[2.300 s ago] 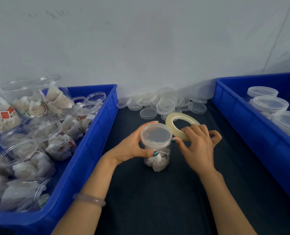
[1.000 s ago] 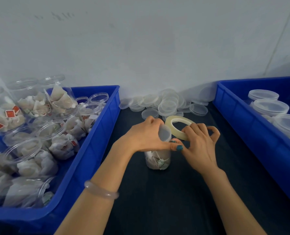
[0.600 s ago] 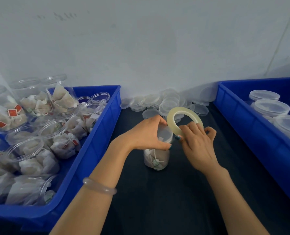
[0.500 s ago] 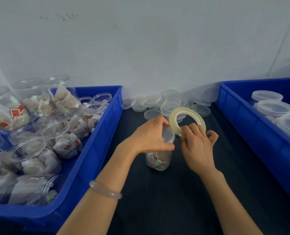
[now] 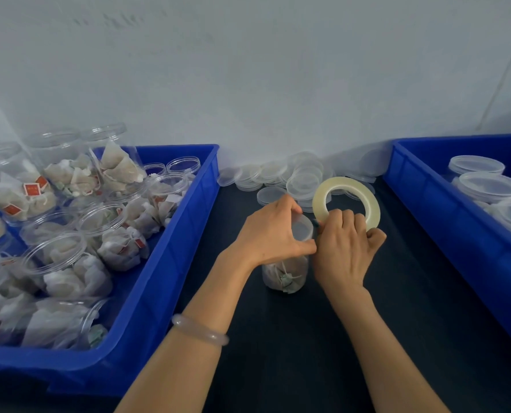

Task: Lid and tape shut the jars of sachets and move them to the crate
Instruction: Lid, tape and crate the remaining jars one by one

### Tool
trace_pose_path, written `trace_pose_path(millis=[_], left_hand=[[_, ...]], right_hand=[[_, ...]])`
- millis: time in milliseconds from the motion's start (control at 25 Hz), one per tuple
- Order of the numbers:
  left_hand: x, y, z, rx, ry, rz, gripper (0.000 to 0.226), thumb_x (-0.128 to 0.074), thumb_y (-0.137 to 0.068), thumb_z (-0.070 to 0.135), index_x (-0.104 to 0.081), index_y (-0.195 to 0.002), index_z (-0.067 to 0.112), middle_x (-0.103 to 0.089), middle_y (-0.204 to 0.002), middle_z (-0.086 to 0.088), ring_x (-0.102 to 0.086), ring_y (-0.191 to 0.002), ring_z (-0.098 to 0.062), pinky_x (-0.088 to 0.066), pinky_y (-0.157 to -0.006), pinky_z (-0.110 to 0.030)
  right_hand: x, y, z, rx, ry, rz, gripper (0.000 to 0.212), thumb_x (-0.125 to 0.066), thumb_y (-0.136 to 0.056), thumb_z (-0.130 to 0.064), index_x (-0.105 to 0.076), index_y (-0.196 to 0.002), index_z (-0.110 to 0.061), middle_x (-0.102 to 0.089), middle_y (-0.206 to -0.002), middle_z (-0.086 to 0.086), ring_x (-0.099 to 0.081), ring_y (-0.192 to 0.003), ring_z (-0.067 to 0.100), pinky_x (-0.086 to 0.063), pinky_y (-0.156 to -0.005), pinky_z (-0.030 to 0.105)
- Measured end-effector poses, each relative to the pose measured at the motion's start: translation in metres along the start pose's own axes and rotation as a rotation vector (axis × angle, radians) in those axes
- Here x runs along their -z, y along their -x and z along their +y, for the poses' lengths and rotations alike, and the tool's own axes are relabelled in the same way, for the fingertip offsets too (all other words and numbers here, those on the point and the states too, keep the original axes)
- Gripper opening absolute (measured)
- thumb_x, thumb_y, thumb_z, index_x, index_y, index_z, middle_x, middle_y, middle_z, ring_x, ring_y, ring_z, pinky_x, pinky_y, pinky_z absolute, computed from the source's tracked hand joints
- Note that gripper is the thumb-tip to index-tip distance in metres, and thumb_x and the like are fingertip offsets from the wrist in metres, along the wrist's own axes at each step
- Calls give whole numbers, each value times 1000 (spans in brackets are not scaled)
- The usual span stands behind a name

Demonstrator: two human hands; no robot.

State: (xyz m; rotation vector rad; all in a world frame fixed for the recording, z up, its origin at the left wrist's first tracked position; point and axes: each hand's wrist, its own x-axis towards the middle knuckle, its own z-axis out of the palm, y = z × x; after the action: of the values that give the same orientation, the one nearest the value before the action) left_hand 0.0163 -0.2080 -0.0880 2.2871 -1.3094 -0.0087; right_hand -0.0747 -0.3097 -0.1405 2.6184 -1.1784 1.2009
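Note:
A clear jar of sachets [image 5: 285, 274] stands on the dark table in the middle, with a translucent lid [image 5: 303, 229] on top. My left hand [image 5: 270, 234] grips the jar around its lidded top, fingers curled over the rim. My right hand [image 5: 345, 248] holds a pale yellow tape roll [image 5: 346, 201] upright right beside the lid, fingers through and around the ring. The blue crate on the right [image 5: 445, 216] holds lidded jars [image 5: 488, 186]. The blue crate on the left [image 5: 170, 263] holds several open jars of sachets [image 5: 69, 257].
A heap of loose clear lids [image 5: 281, 177] lies against the white wall behind the jar. Dark table surface [image 5: 308, 353] runs between the two crates.
The tape roll has tipped up from lying low behind the jar to standing upright beside the lid. My left hand has shifted over the top of the jar.

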Motion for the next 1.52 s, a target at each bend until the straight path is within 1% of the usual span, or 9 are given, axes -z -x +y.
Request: trace_pose_path(millis=[280,480,640,760,840,960,1160,1320,1520], left_hand=[[-2,16,7,-46,50,-13,59,-70,-64,58,-45,-112,34,-52,-107,21,-53,-93,-4,-39,-74,-27],[-2,11,7,-19,2,12,54,-69,-71,59,-43,-111,33,-49,-105,23,-52,-96,-4,-40,-77,-29],[-7,13,7,7,-28,57,50,-58,-73,70,-45,-107,36,-52,-102,23,-52,-96,-3,-39,-73,-30],[-11,14,4,92,356,159,34,-52,-82,59,-60,-103,33,-65,-106,21,-59,-100,0,-50,-86,-30],[-19,20,-1,191,834,287,19,-56,-93,35,-67,-104,24,-72,-108,12,-64,-107,-6,-52,-95,-36],[-33,31,-6,363,1202,263,42,-40,-102,45,-74,-99,20,-76,-103,-1,-70,-102,-16,-56,-84,-32],[-49,37,-25,491,1177,109,40,-40,-105,37,-78,-100,27,-77,-104,3,-70,-103,-13,-53,-88,-30],[-60,35,-35,484,1076,85,28,-44,-106,20,-67,-113,7,-73,-110,-5,-67,-109,-18,-54,-91,-24],[-65,36,-36,460,970,66,21,-47,-104,14,-68,-105,17,-71,-111,5,-65,-107,-6,-51,-88,-16]], right_hand=[[-13,-48,39,-206,80,-337,28,-39,-102,-27,-63,-100,-13,-65,-97,8,-56,-92,27,-30,-90,43],[-11,-17,47,142,-25,-386,27,-31,-98,-32,-55,-90,-23,-57,-96,-5,-50,-94,19,-21,-79,39],[-12,21,51,257,87,-580,34,-29,-102,-32,-48,-129,-24,-51,-122,-5,-44,-117,17,-21,-92,39],[-7,31,50,274,-124,-633,44,-38,-103,-25,-36,-147,-25,-43,-141,-7,-35,-133,13,-18,-110,34],[9,31,44,150,-636,-672,58,-50,-97,-18,-31,-151,-26,-41,-147,-9,-33,-138,7,-25,-117,32],[29,34,19,112,-1049,-732,95,-66,-80,-45,-9,-156,-35,-36,-151,-22,-33,-138,-6,-32,-110,14],[31,27,-8,105,-709,-505,112,-77,-68,-62,-12,-153,-30,-42,-148,-12,-48,-130,9,-45,-97,27],[39,-13,21,-175,-987,-259,108,-81,-63,-60,-25,-150,-29,-48,-139,-9,-53,-124,11,-47,-104,33],[61,-100,99,-379,-894,244,107,-83,-70,-48,-23,-153,-16,-34,-154,-3,-38,-135,9,-31,-108,8]])
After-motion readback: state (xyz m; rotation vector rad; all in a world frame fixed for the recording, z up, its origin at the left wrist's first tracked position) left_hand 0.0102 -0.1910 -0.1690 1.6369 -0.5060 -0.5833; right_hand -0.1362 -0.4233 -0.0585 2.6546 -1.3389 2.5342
